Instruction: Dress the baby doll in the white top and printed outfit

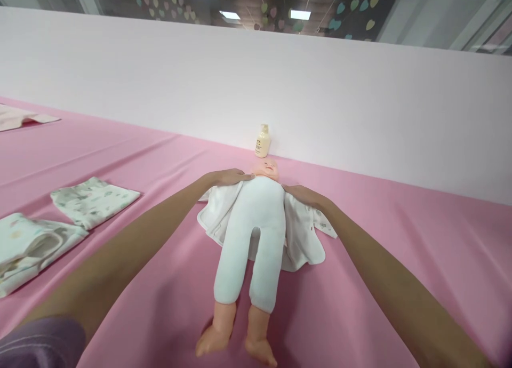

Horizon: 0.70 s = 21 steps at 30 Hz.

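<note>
A baby doll (258, 208) with a white cloth body lies on its back, head away from me and bare feet towards me. Spread open under it is a white baby shirt (302, 237), its front panels out to both sides. My left hand (231, 177) is closed on the shirt beside the doll's left-of-view shoulder, thumb near the neck. At the opposite shoulder my right hand (304, 194) is closed on the shirt too, its fingertips partly hidden. The doll's arms are hidden by the shirt and my hands.
A pump bottle (263, 142) stands behind the doll's head against the white wall (160, 80). Folded printed baby clothes (94, 200) lie to the left on the pink sheet (160, 304). A pale pink cloth (20, 117) lies at the far left.
</note>
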Motion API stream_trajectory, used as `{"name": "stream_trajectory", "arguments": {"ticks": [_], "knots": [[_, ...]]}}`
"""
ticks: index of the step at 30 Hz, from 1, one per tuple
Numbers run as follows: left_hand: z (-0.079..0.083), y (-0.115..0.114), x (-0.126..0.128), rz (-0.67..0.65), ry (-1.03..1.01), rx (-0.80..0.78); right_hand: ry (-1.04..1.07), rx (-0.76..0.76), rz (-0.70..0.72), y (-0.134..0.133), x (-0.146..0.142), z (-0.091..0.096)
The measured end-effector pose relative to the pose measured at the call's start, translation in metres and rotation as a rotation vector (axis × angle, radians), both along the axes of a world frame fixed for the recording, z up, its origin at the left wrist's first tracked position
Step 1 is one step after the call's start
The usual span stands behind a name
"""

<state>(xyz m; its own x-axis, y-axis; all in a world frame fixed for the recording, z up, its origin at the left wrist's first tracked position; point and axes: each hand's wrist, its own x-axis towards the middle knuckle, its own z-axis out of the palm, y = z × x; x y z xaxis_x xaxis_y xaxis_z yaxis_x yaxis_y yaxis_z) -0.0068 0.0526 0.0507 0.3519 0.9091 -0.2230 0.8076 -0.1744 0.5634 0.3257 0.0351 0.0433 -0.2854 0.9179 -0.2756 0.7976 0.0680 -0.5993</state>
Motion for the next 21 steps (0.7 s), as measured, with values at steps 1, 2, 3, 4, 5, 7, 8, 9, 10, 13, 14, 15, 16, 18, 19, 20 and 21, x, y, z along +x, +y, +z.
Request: {"name": "stream_trajectory", "arguments": {"ticks": [1,2,3,4,5,7,8,9,10,13,14,15,16,18,19,20,21], "knots": [[-0.001,0.002,0.002,-0.011,-0.013,0.012,0.003,0.016,0.001,0.0,0.002,-0.002],[-0.002,0.003,0.005,-0.021,-0.031,0.033,-0.001,0.053,-0.002,0.0,0.004,-0.003],[-0.003,0.003,0.009,-0.027,-0.054,0.058,-0.011,0.104,-0.01,-0.001,0.006,-0.005],[-0.004,0.003,0.014,-0.03,-0.079,0.081,-0.026,0.162,-0.021,-0.001,0.007,-0.007],[-0.005,0.003,0.018,-0.028,-0.104,0.099,-0.043,0.218,-0.037,-0.002,0.008,-0.009],[-0.006,0.002,0.026,-0.001,-0.142,0.126,-0.07,0.303,-0.076,-0.003,0.008,-0.011],[-0.007,0.003,0.029,0.019,-0.148,0.139,-0.079,0.331,-0.095,-0.002,0.007,-0.012],[-0.008,0.005,0.031,0.041,-0.148,0.153,-0.089,0.361,-0.112,-0.002,0.006,-0.011],[-0.008,0.007,0.032,0.062,-0.142,0.168,-0.099,0.388,-0.128,0.0,0.005,-0.01],[-0.01,0.019,0.034,0.105,-0.116,0.185,-0.114,0.43,-0.165,0.007,-0.002,-0.004],[-0.01,0.024,0.035,0.114,-0.106,0.183,-0.114,0.429,-0.173,0.011,-0.005,-0.001],[-0.01,0.029,0.037,0.125,-0.095,0.181,-0.111,0.422,-0.179,0.014,-0.008,0.001],[-0.01,0.033,0.039,0.137,-0.083,0.182,-0.109,0.408,-0.182,0.016,-0.011,0.004],[-0.009,0.038,0.043,0.162,-0.055,0.198,-0.107,0.372,-0.189,0.019,-0.014,0.008],[-0.008,0.039,0.043,0.172,-0.038,0.21,-0.109,0.349,-0.194,0.018,-0.014,0.01],[-0.007,0.038,0.043,0.179,-0.016,0.218,-0.112,0.326,-0.2,0.015,-0.012,0.012],[-0.007,0.037,0.042,0.183,0.008,0.22,-0.119,0.304,-0.204,0.012,-0.009,0.013]]}}
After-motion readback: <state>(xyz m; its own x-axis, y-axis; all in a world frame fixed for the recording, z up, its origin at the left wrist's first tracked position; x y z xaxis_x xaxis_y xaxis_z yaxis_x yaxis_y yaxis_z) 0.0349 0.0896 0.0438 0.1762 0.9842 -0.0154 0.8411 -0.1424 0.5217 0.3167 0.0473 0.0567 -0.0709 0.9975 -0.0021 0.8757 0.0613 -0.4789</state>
